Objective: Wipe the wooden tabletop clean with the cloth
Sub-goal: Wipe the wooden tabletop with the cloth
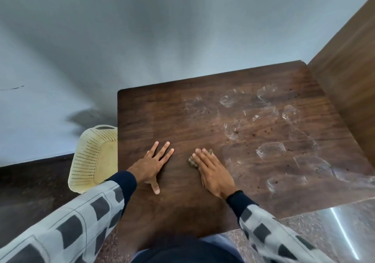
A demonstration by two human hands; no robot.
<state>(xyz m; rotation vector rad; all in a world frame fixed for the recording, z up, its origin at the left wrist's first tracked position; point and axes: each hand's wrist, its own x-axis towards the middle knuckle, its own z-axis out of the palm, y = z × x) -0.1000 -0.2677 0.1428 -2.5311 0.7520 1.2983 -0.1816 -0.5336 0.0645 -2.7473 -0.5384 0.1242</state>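
Hands both flat: L hand (151,164) on smeared tabletop (203,110), R hand (211,171) pressing crumpled cloth (190,161).

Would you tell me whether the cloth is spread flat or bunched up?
Bunched up: the cloth shows only as a small crumpled wad under the flat right hand.

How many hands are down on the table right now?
2. The left hand lies flat on the bare tabletop near its left edge; the right hand presses the cloth just to its right.
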